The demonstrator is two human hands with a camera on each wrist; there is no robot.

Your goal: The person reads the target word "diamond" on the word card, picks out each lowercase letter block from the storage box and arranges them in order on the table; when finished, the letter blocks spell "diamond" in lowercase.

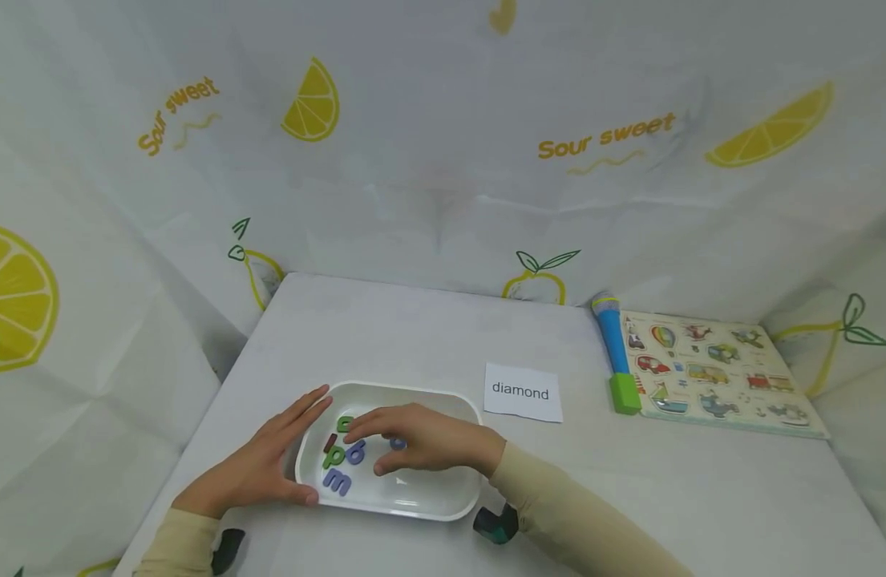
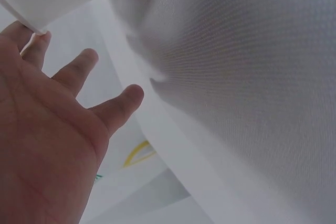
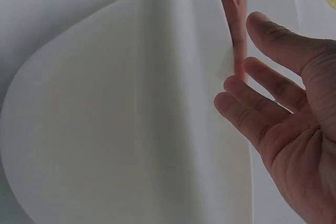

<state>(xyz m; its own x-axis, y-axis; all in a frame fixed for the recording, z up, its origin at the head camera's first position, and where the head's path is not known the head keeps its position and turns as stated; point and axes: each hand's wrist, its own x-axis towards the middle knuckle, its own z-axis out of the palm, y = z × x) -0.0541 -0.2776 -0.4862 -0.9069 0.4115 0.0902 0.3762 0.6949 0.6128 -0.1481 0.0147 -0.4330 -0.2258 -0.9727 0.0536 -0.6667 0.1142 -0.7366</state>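
Note:
A white tray with a raised rim holds several plastic letters. At its left end lie a purple m, a green letter, a blue letter, a small dark red piece and another green letter. Another blue letter is partly hidden by my right hand. That hand hovers over the tray with loosely bent fingers and nothing between them. My left hand touches the tray's left side, fingers extended and thumb spread. In the left wrist view, fingertips meet the tray's edge.
Behind the tray to the right lies a paper card reading "diamond". Farther right are a blue toy microphone with a green block-shaped end and a picture puzzle board. A lemon-print curtain hangs behind the white table.

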